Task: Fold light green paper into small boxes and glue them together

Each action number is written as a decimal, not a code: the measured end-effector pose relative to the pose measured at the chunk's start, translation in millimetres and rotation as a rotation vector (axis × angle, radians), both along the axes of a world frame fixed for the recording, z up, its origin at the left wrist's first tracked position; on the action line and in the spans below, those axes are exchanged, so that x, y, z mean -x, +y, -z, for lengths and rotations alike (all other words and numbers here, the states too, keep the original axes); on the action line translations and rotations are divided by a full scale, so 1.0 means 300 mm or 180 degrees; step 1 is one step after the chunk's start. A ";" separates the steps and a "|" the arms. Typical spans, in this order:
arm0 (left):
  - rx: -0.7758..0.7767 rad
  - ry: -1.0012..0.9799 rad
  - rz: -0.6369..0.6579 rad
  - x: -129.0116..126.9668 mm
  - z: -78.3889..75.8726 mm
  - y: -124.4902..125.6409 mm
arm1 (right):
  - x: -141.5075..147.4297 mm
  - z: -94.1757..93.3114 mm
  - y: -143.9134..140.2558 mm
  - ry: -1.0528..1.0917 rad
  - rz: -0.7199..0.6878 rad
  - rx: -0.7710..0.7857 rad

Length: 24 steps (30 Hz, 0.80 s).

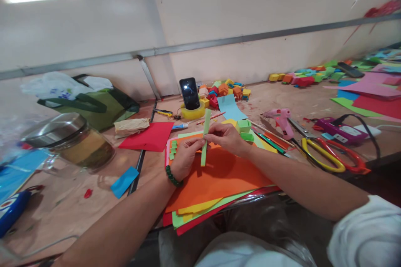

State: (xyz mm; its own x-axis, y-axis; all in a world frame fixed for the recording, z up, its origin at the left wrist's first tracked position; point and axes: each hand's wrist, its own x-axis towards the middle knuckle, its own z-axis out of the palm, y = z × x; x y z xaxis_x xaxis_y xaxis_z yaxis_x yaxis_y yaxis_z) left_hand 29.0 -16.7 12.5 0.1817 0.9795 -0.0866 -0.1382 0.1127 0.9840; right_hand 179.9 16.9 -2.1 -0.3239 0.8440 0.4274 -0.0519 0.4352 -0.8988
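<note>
Two hands meet over the stack of coloured paper (219, 175) on the desk (313, 104). The left hand (184, 156) and right hand (226, 137) both pinch a light green paper strip (205, 137), held upright above the orange sheet. Small green boxes (244, 127) sit just beside the right hand; scissors (328, 154) and a pink glue gun (282, 119) lie to the right.

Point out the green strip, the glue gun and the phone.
green strip (204, 150), head view, lower half below the fingers
glue gun (281, 118), head view, pink body
phone (189, 93), head view, dark screen
</note>
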 end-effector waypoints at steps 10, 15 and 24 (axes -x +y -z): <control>-0.0151 0.0211 -0.0078 0.005 0.007 0.007 | -0.011 -0.001 -0.019 -0.0651 0.0502 -0.1043; -0.0408 0.0029 -0.0182 0.004 0.021 0.011 | -0.020 0.009 -0.039 -0.1535 0.0765 -0.2815; -0.0174 -0.0287 -0.0132 -0.002 0.019 0.014 | -0.026 -0.013 -0.032 -0.2714 0.1126 -0.3956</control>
